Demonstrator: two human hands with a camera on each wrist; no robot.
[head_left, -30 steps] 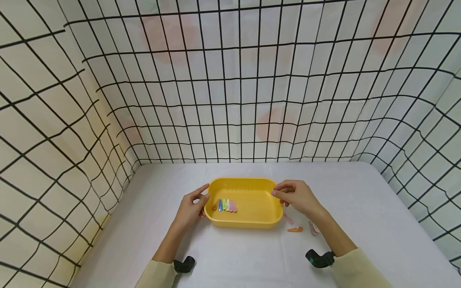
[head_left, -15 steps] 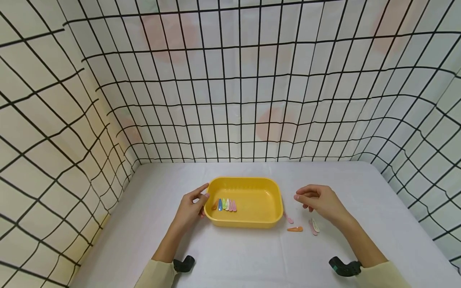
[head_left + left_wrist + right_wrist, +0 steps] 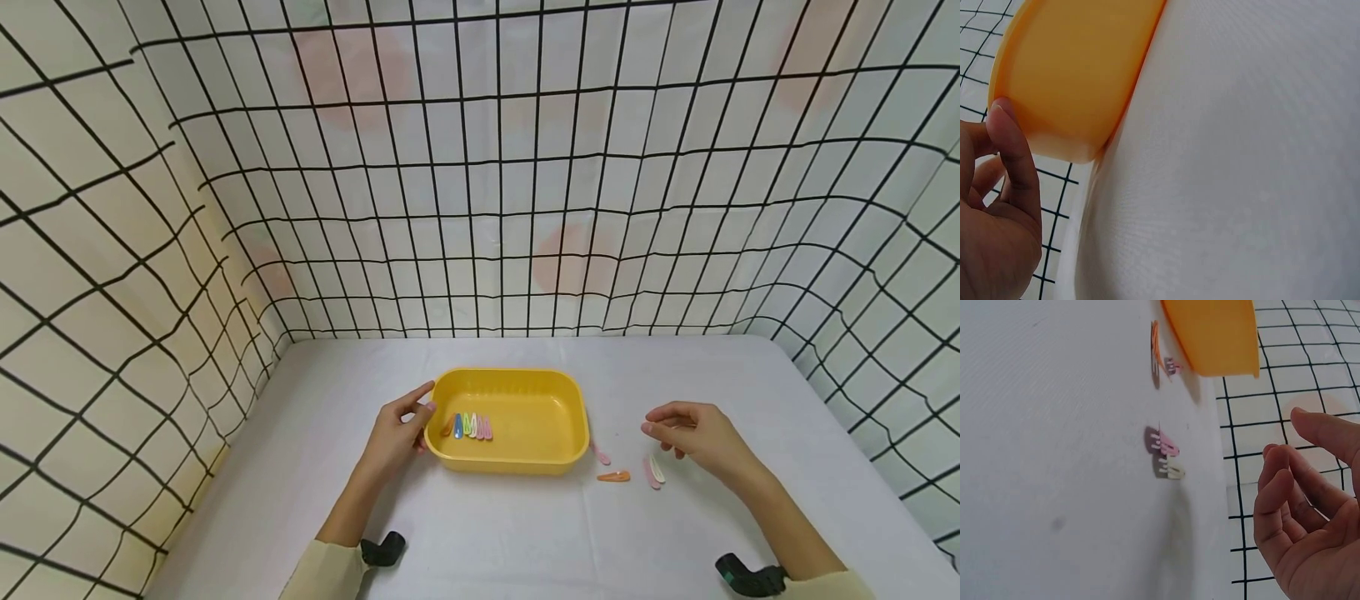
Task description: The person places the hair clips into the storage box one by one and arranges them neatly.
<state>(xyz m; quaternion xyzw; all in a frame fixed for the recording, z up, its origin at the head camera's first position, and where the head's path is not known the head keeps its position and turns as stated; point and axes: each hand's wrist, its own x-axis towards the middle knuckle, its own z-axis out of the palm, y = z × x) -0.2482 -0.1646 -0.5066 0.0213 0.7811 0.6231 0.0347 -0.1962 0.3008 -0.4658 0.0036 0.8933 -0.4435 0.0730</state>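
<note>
A yellow tray (image 3: 525, 457) stands on the white table. My left hand (image 3: 396, 429) holds its left end, thumb tip at the rim, as the left wrist view (image 3: 1007, 187) also shows. Inside the tray, towards the left, several snap hair clips lie side by side: orange, blue (image 3: 458, 426), green, white and pink. My right hand (image 3: 697, 433) hovers right of the tray with nothing in it, fingers loosely bent and thumb apart from them in the right wrist view. Below it lie a white hair clip (image 3: 657, 469) and a pink hair clip (image 3: 650, 473), close together.
An orange hair clip (image 3: 615, 477) lies on the table near the tray's front right corner. Another pink hair clip (image 3: 602, 456) lies by the tray's right wall. White cloth walls with a black grid (image 3: 480, 217) enclose the back and sides.
My right hand has withdrawn from the tray's right rim, moving right and towards me, above the loose hair clips. My left hand and the tray have stayed in place.
</note>
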